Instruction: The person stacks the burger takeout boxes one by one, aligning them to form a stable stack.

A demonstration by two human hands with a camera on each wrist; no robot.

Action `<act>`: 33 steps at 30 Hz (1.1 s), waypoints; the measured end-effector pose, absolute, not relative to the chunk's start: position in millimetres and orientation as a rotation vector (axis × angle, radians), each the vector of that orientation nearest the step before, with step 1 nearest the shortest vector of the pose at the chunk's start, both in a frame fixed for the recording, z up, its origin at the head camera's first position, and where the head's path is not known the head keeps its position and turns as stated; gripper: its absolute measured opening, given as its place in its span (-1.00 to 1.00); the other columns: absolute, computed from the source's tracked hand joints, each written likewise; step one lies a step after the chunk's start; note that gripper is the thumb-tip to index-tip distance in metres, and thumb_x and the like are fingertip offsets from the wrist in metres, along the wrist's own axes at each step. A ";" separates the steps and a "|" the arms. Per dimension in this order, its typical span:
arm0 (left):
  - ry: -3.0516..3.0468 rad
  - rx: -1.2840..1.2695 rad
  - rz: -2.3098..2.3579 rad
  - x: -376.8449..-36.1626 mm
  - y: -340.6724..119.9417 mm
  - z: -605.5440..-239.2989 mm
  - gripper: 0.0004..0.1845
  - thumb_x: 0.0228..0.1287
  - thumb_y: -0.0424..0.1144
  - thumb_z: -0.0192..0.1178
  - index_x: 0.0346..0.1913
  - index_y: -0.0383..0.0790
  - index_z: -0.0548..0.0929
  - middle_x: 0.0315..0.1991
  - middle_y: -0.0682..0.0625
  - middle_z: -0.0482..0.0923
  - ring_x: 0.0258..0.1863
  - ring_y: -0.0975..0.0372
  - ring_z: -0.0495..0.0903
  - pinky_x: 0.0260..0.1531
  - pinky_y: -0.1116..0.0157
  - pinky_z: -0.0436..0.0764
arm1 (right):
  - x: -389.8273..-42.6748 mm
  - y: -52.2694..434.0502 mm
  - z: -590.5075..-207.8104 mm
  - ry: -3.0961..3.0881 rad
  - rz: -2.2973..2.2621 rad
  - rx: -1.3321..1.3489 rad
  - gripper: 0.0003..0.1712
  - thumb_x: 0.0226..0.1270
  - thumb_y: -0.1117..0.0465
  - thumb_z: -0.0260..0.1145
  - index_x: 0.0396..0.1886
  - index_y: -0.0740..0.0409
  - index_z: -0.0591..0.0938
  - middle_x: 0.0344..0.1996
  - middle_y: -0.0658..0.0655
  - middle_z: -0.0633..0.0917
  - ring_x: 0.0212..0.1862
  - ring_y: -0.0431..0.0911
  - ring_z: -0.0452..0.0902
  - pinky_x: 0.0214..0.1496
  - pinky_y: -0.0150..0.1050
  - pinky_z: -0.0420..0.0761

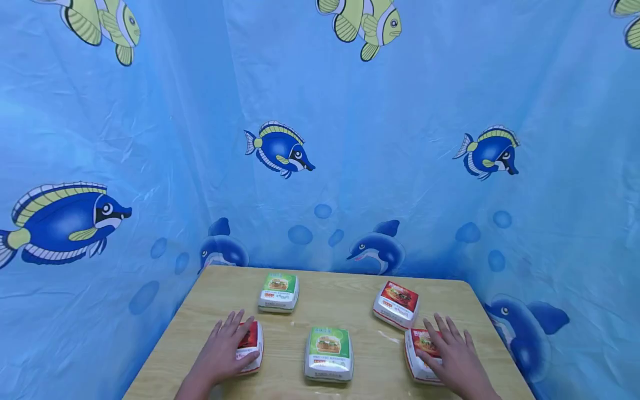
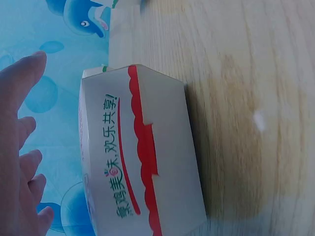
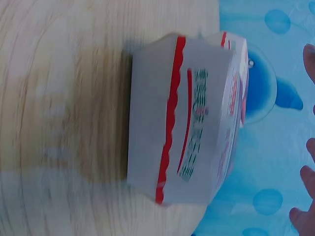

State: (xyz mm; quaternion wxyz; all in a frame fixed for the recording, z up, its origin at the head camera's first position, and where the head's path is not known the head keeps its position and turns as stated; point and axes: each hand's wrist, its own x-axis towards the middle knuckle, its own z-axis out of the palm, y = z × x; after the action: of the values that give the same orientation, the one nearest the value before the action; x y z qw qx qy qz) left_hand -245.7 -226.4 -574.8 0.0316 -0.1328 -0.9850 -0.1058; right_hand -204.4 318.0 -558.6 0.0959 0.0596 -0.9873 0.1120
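Observation:
My left hand is over a red-topped burger box at the table's left front, hiding part of its lid. In the left wrist view that box shows its white side with a red scalloped band, and the extended fingers appear apart from it. On the right, my right hand is spread above another red-topped burger box. The right wrist view shows this box flat on the table, with fingertips at the frame edge, apart from the box.
Between the hands sits a green-topped burger box. Farther back stand another green-topped box and a tilted-looking red-topped box, the latter close behind the right-hand box. A blue sea-print curtain surrounds the wooden table.

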 end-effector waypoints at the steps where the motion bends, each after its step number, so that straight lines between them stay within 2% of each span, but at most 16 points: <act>1: -3.029 -0.407 -0.328 -247.6 -225.1 -574.8 -0.02 0.03 0.50 0.13 0.45 0.00 0.34 0.48 -0.10 0.12 0.46 -0.08 0.01 0.34 -0.21 0.00 | -203.8 321.2 -558.4 -2.931 0.339 0.164 -0.02 0.17 -0.37 0.27 0.40 0.19 0.39 0.40 0.43 0.22 0.39 0.40 -0.02 0.27 0.47 -0.27; 3: -3.014 -0.409 -0.331 -251.1 -222.0 -574.7 0.00 0.01 0.53 0.10 0.44 0.00 0.35 0.48 -0.10 0.15 0.46 -0.08 0.03 0.33 -0.21 0.02 | -203.2 327.8 -557.6 -2.944 0.345 0.137 -0.01 0.17 -0.39 0.25 0.40 0.20 0.39 0.39 0.45 0.22 0.37 0.43 -0.01 0.22 0.52 -0.19; 10: -2.954 -0.489 -0.379 -258.6 -210.1 -582.0 0.00 0.06 0.50 0.10 0.46 -0.05 0.32 0.48 -0.10 0.14 0.46 -0.06 0.02 0.32 -0.21 0.06 | -201.1 343.6 -564.4 -3.011 0.318 0.077 0.04 0.14 -0.45 0.22 0.41 0.17 0.37 0.38 0.45 0.23 0.35 0.45 0.02 0.15 0.56 -0.11; 16: -2.874 -0.575 -0.346 -261.4 -201.4 -583.9 0.04 0.05 0.53 0.07 0.46 -0.10 0.30 0.48 -0.12 0.14 0.46 -0.07 0.04 0.31 -0.21 0.08 | -205.5 346.3 -567.4 -3.117 0.435 0.064 0.19 -0.11 -0.52 0.32 0.39 0.16 0.39 0.39 0.41 0.25 0.37 0.46 -0.02 0.20 0.52 -0.05; 20: -2.852 -0.652 -0.353 -257.3 -196.2 -589.8 0.03 0.07 0.45 0.16 0.46 -0.18 0.28 0.47 -0.20 0.13 0.44 -0.09 0.07 0.29 -0.23 0.10 | -209.0 344.1 -575.7 -3.239 0.492 0.049 0.28 -0.27 -0.56 0.36 0.40 0.13 0.40 0.39 0.41 0.23 0.37 0.48 -0.04 0.19 0.52 0.01; 27: -2.828 -0.810 -0.357 -256.7 -172.5 -603.4 0.06 0.09 0.44 0.16 0.50 -0.20 0.19 0.48 -0.23 0.07 0.44 -0.09 0.08 0.26 -0.19 0.19 | -220.4 352.4 -593.0 -3.287 0.472 0.063 0.35 -0.32 -0.59 0.36 0.41 0.19 0.38 0.38 0.48 0.21 0.34 0.53 -0.04 0.16 0.51 0.09; 30: -2.840 -0.875 -0.373 -259.4 -159.1 -605.1 0.07 0.09 0.50 0.09 0.51 -0.14 0.17 0.50 -0.20 0.05 0.45 -0.09 0.06 0.27 -0.19 0.19 | -225.8 356.6 -598.8 -3.290 0.481 0.076 0.34 -0.30 -0.55 0.40 0.41 0.20 0.37 0.36 0.48 0.22 0.32 0.52 0.02 0.12 0.49 0.19; 33: -2.828 -0.934 -0.356 -263.6 -147.4 -607.9 0.11 0.05 0.57 0.00 0.52 -0.11 0.16 0.49 -0.19 0.07 0.44 -0.08 0.08 0.26 -0.18 0.22 | -233.3 354.8 -598.9 -3.281 0.518 0.052 0.34 -0.37 -0.54 0.45 0.40 0.15 0.39 0.31 0.43 0.29 0.22 0.44 0.22 0.07 0.43 0.33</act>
State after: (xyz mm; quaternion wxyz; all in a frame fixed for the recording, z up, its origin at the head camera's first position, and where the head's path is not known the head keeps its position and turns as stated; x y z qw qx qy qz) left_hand -263.6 -147.4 -607.9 0.0710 -0.3107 -0.9404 -0.1185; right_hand -233.3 354.8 -598.9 -0.0903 0.0156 -0.9836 0.1552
